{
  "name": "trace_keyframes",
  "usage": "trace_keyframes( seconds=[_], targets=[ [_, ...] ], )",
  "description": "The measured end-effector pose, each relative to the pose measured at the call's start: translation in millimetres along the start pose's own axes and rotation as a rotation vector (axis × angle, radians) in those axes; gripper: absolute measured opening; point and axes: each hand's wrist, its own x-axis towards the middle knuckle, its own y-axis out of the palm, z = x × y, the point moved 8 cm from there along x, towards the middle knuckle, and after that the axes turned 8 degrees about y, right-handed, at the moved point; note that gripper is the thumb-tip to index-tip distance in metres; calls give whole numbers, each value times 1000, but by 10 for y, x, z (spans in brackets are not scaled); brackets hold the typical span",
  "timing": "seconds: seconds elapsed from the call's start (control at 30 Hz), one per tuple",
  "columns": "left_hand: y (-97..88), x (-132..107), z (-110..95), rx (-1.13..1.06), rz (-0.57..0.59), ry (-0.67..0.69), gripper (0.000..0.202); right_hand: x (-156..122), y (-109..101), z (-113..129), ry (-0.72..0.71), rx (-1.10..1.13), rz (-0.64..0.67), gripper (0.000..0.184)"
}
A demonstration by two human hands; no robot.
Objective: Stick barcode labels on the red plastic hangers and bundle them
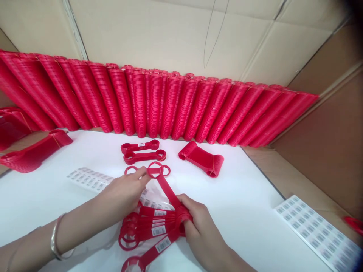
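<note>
My right hand (200,226) is closed round one end of a fanned bunch of flat red plastic strips (150,226) with ring ends, several carrying barcode stickers. My left hand (127,190), a metal bangle on its wrist, pinches the far ring end of one raised strip (167,189) from that bunch. Under my hands lies a sheet of barcode stickers (90,179) on the white table (249,196). Just beyond my left fingers rest a single strip (154,170) and two labelled strips (143,151) side by side.
A small banded stack of red strips (201,158) lies right of centre. Long leaning stacks of them (155,105) line the cardboard back wall, and more lie at the left (34,151). A second sticker sheet (317,230) sits at the right, by cardboard panels.
</note>
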Motion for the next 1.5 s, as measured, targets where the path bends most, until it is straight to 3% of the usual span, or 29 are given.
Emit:
trace_keyframes(
  seconds=[0.23,0.43,0.57,0.67,0.93,1.37,1.5],
  targets=[
    [168,-19,32,-7,120,25,24,-4,25,-5,31,5,35,41],
    [163,-10,53,-115,147,22,21,21,16,-33,54,-38,15,34],
    [71,-15,9,-384,165,34,19,30,15,-36,74,-24,16,32],
    [28,-10,-49,-633,176,-47,21,26,3,-26,86,-5,4,30],
    [110,7,-183,-1084,47,-234,24,-5,40,-9,65,-46,22,36],
    [165,41,-221,-1148,33,-256,25,-19,42,20,28,-51,29,39],
    [162,39,-209,-1080,19,-251,27,-14,36,36,22,-64,23,36]
  ],
)
